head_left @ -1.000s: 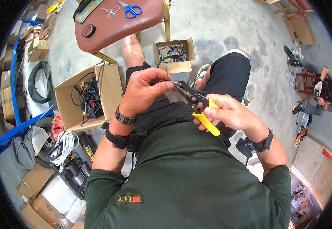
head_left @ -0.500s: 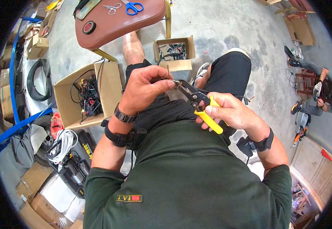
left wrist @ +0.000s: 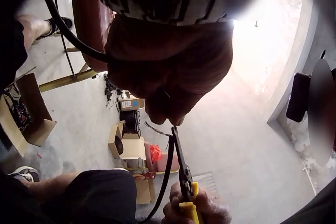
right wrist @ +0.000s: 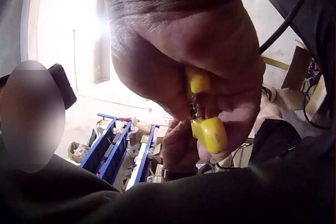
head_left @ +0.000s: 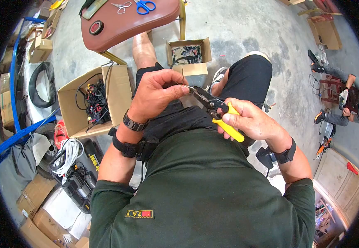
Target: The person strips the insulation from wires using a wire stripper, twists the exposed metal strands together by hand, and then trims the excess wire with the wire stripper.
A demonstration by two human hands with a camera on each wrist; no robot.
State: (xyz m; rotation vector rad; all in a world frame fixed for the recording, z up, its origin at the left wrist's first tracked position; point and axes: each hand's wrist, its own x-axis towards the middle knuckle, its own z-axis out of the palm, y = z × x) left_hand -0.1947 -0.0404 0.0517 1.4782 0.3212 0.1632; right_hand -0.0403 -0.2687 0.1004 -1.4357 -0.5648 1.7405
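In front of the lap, my left hand [head_left: 159, 91] pinches a black cable [left wrist: 167, 174] between thumb and fingers. A thin strand of wire [head_left: 182, 75] sticks up past its fingertips. My right hand [head_left: 252, 120] grips the yellow handles [head_left: 231, 130] of a wire stripper [head_left: 204, 97] with dark metal jaws. The stripper's tip points at the left fingertips and sits right at the cable there. In the right wrist view the fingers wrap the yellow handles [right wrist: 210, 134]. The cable end is mostly hidden by the left fingers.
A brown padded chair [head_left: 130, 29] ahead carries blue scissors [head_left: 145, 7], small silver scissors [head_left: 121, 7] and a round black tin [head_left: 96, 27]. Boxes of wire pieces [head_left: 206, 51] and tangled cables [head_left: 117, 95] stand on the floor. Another person [head_left: 349, 89] works at the right.
The wire stripper and right hand have shifted slightly to the right, with the handles swinging a little. The left hand keeps its pinch and has barely moved.
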